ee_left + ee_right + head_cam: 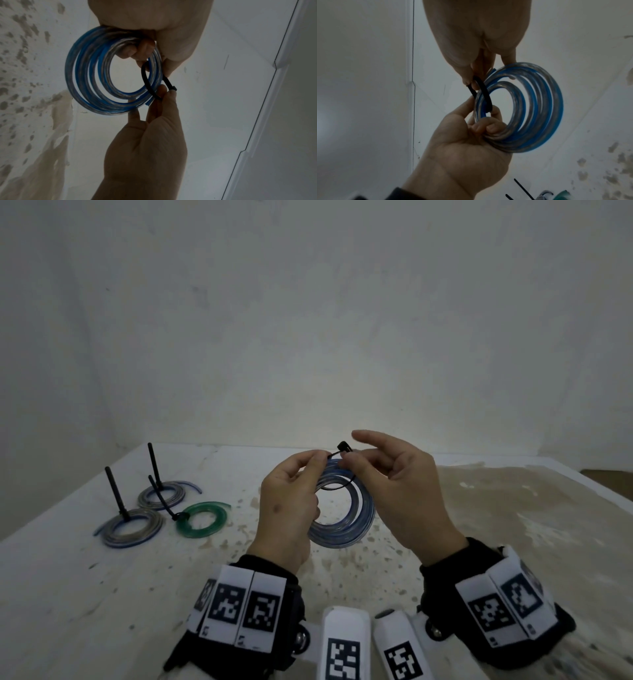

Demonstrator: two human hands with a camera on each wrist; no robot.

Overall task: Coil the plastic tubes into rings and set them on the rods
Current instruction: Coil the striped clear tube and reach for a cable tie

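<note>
Four coils of plastic tube are in view — three on the table [445, 508] at left, one held above it. Two grey-blue coils [133, 527] [161, 495] each lie around an upright black rod [116, 493] [154, 465]; a green coil [202, 518], bound by a black tie, lies beside them, off any rod. The left hand [289, 508] curls its fingers through the blue-and-clear coil [342, 508] and clamps it, thumb and forefinger also pinching a black cable tie [147, 81] looped around the coil. The right hand [404, 491] pinches the tie near its head between thumb and one finger — its forefinger sticks out straight above, free
</note>
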